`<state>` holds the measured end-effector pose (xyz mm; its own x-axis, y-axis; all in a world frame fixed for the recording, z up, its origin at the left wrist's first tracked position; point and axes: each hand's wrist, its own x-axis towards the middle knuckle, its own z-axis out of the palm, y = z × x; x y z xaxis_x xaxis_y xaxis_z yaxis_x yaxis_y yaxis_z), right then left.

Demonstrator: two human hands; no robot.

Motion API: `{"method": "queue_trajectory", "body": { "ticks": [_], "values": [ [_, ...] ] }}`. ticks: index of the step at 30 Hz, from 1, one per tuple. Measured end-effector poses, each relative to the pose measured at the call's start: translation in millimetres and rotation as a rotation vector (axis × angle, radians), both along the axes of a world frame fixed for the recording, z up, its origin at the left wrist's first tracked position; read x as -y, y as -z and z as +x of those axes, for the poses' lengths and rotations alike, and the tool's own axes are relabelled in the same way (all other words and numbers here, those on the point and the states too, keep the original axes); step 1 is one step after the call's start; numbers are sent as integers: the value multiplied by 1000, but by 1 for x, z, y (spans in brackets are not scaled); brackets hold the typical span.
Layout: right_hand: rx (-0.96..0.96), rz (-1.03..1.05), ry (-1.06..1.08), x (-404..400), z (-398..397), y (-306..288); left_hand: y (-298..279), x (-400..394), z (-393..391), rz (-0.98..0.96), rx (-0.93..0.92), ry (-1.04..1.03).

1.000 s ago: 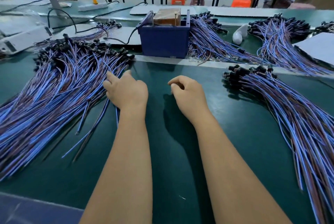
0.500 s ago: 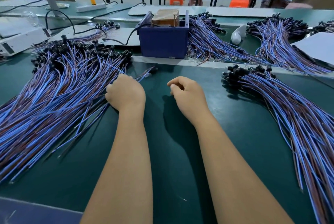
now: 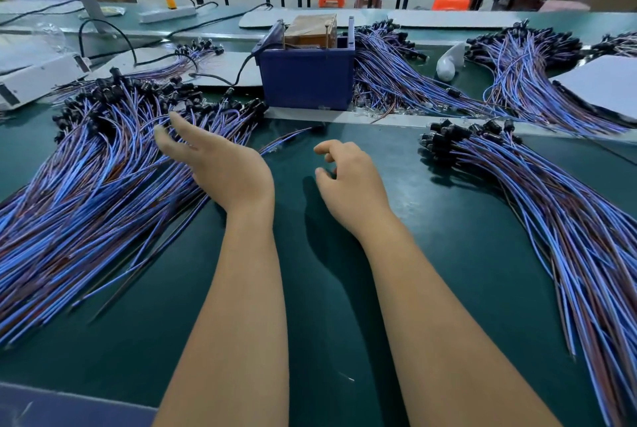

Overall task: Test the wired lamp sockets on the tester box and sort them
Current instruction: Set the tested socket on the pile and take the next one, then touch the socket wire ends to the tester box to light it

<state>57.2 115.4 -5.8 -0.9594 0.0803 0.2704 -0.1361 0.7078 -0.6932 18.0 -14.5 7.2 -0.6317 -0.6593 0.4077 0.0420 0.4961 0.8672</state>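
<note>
- While the left hand hovered with fingers spread, empty, over the left pile of wired sockets, the right hand hung loosely curled, empty.
- The tester box stood behind them.

The left pile of wired sockets runs off the picture's left edge, and the left hand covers part of it near the tabletop's middle. The right pile is cut by the right and bottom edges. Behind the tester box, another pile's near ends are hidden. The far benches blur.
</note>
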Motion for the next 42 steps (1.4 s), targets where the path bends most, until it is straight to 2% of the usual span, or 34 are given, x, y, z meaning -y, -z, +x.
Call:
{"method": "queue_trajectory", "body": {
  "ticks": [2, 5, 8, 10, 14, 21, 25, 28, 30, 33, 38, 40, 42],
  "values": [
    [8, 19, 3, 0, 1, 0, -3, -4, 3, -5, -40, -51],
    [21, 6, 16, 0, 1, -1, -3, -6, 5, -185, -35, -136],
    [35, -12, 26, 0, 1, -2, 5, -4, -1, -286, -2, 178],
    [41, -20, 27, 0, 1, -2, 8, -6, -4, -338, 90, 328],
    [44, -42, 31, 0, 1, -2, 11, -8, -7, -531, 405, 374],
    [-37, -30, 79, 1, 1, -3, 10, -13, -7, -620, 542, 388],
    [-135, 225, 175, -3, 0, -2, 16, -14, -8, -622, 449, 517],
    [-76, 386, 201, -6, -1, 0, 15, -20, -5, -571, 212, 642],
    [-45, 424, 225, -7, -2, -1, 13, -26, -1, -534, 65, 690],
    [-74, 249, 276, -11, -1, -4, 9, -33, 2, -518, -93, 682],
    [-100, -423, 385, -16, 1, -9, -1, -43, 13, -402, -257, 514],
    [-91, -618, 408, -19, 0, -10, -2, -44, 13, -295, -139, 599],
    [-66, -762, 409, -21, -1, -12, 1, -44, 11, -221, 80, 644]
  ]
}}
